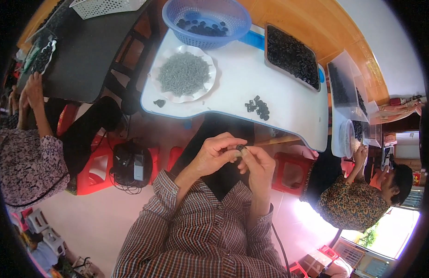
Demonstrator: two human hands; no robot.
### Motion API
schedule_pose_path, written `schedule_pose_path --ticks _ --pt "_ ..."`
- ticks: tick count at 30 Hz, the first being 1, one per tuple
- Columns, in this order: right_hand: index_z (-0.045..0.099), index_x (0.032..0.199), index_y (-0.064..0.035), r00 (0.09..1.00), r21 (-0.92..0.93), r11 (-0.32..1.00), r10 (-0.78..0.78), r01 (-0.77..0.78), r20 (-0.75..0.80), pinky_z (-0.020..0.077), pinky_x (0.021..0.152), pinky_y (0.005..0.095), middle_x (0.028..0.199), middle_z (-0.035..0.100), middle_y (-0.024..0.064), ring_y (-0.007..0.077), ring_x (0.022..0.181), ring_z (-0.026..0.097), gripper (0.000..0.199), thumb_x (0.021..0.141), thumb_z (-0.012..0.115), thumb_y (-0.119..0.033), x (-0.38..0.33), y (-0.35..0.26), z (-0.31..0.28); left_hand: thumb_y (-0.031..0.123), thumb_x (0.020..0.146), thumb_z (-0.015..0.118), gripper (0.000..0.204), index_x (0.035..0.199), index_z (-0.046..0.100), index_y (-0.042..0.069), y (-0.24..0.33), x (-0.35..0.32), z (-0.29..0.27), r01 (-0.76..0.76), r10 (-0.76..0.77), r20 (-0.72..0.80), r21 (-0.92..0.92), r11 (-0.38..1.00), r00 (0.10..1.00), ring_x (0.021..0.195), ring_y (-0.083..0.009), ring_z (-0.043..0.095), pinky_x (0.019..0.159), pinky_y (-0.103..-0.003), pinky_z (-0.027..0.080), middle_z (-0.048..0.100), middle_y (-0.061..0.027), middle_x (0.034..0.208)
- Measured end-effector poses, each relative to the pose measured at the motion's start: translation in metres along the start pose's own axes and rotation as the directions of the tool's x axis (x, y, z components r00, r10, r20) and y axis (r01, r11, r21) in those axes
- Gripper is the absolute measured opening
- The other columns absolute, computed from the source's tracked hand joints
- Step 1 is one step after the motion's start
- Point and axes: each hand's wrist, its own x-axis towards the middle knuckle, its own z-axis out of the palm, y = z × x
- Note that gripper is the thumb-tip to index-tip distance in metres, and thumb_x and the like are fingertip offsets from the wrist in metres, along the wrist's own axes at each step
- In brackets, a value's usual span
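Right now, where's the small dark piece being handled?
In the head view, the small dark piece is between the left hand and right hand, right of centre, in front of the white table.

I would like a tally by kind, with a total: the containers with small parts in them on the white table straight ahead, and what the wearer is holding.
Blue basket: 1
White plate: 1
Rectangular tray: 1
Held dark piece: 1
Total: 4
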Motion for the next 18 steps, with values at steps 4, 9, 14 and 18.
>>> schedule_pose_path --ticks 4,9,14,18 --pt "0.064 0.097 0.0031 1.000 0.079 0.997 0.006 -0.004 -0.027 0.0495 0.050 0.0196 0.079 0.065 0.0077 0.0096 0.061 0.061 0.010 0.091 0.059 -0.004 0.000 0.001 0.004 0.001 0.084 0.067 0.031 0.114 0.065 0.002 -0.005 -0.001 0.000 0.014 -0.014 0.000 -0.022 1.000 1.000 0.069 -0.0073 0.051 0.058 -0.019 0.043 0.055 -0.0022 0.082" --pt "0.063 0.103 0.0042 1.000 0.124 0.992 0.003 0.000 -0.031 0.0527 0.052 0.0210 0.083 0.067 0.0103 0.0120 0.063 0.064 0.014 0.092 0.058 -0.003 0.001 0.002 0.005 0.002 0.084 0.067 0.031 0.114 0.065 0.002 -0.005 -0.001 -0.002 0.003 -0.003 0.000 0.019 1.000 1.000 0.069 -0.0068 0.050 0.059 -0.020 0.043 0.054 -0.0013 0.081" --pt "0.062 0.104 0.0050 1.000 0.102 0.994 -0.025 0.027 -0.018 0.0527 0.052 0.0211 0.083 0.067 0.0116 0.0127 0.063 0.065 0.015 0.092 0.057 -0.003 -0.001 0.001 0.004 -0.002 0.084 0.065 0.031 0.114 0.065 0.002 -0.012 -0.002 -0.004 0.023 -0.023 0.014 -0.021 1.000 1.000 0.069 -0.0071 0.053 0.060 -0.020 0.046 0.055 -0.0018 0.082" --pt "0.063 0.103 0.0052 1.000 0.130 0.991 -0.002 -0.001 0.027 0.0527 0.051 0.0215 0.081 0.068 0.0114 0.0130 0.062 0.065 0.015 0.092 0.058 -0.004 0.001 0.003 0.000 -0.001 0.086 0.064 0.029 0.115 0.064 0.001 -0.013 -0.003 -0.005 0.092 -0.085 0.041 -0.235 0.968 0.996 0.068 -0.0066 0.054 0.062 -0.020 0.045 0.054 -0.0009 0.083"
